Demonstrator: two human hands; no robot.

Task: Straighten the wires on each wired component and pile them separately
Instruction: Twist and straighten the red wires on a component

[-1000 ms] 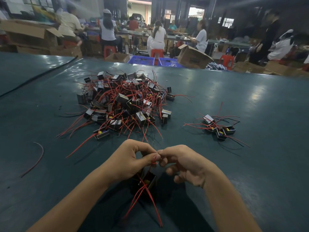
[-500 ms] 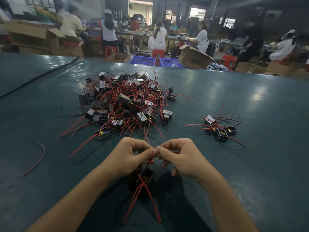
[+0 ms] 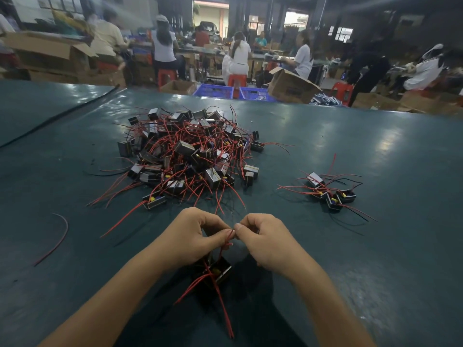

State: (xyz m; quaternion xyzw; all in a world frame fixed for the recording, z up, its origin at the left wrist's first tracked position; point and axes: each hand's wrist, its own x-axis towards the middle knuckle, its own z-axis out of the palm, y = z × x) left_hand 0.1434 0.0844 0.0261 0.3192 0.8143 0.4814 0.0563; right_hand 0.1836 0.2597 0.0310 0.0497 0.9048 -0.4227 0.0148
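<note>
A dark green table (image 3: pixel 390 246) fills the lower frame, with glare on its right part. Beyond its far edge, workers (image 3: pixel 164 50) sit on red stools (image 3: pixel 236 80). Cardboard boxes (image 3: pixel 50 53) stand at upper left and blue crates (image 3: pixel 213 91) at centre. Bright openings (image 3: pixel 211 13) at top centre, perhaps doorways, light the dim hall.

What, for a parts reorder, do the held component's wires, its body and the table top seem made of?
The wires, pinched by the left hand and right hand: red, smooth, bendy sheathing, probably plastic; core unseen. The component body: dark, boxy, likely plastic or metal, too shadowed to tell. The table top: dark teal, semi-glossy sheet mirroring the lights, perhaps vinyl or rubber.
</note>
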